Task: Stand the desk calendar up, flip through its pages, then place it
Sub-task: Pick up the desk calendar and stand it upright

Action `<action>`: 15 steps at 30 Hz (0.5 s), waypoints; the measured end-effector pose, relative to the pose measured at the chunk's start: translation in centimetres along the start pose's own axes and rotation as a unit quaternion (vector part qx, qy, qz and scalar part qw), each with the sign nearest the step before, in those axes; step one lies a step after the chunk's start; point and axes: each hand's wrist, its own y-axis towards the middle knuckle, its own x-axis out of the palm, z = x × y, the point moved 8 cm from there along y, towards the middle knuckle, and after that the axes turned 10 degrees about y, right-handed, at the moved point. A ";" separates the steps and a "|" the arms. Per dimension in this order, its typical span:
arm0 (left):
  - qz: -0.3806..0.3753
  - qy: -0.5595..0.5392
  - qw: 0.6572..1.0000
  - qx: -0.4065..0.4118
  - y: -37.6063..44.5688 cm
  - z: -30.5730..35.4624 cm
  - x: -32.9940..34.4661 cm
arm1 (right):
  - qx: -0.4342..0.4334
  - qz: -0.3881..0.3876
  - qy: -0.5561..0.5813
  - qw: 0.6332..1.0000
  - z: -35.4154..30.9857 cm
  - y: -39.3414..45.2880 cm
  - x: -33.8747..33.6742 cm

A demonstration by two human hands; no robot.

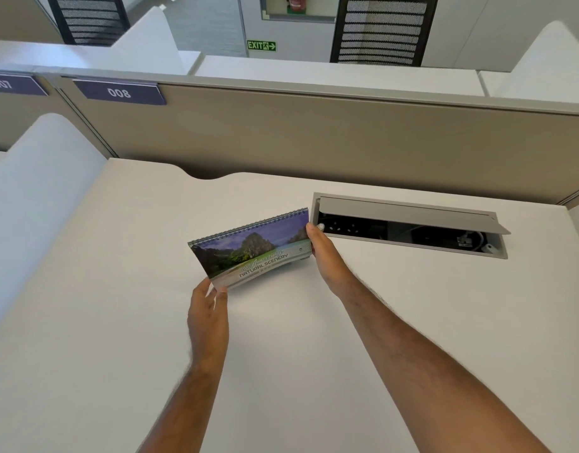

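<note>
The desk calendar is spiral-bound along its far edge, and its cover shows a green mountain and the words "Natural Scenery". It stands tilted on the white desk, cover facing me. My left hand pinches its near left corner. My right hand grips its right edge, fingers wrapped behind it.
An open grey cable box with a raised lid is set into the desk just right of the calendar. A beige partition with label 008 closes off the back. A white curved divider stands at the left.
</note>
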 end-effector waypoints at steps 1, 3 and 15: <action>0.027 0.005 1.000 -0.007 0.2 0.0 -0.6 | 0.002 0.002 -0.002 1.000 0.0 0.0 -0.1; 0.065 0.018 0.998 -0.008 0.8 0.0 -1.7 | 0.011 0.001 0.005 1.000 0.0 -0.2 0.0; 0.065 -0.065 0.995 -0.028 0.6 0.5 -2.4 | 0.030 -0.008 0.034 0.999 0.4 0.1 0.0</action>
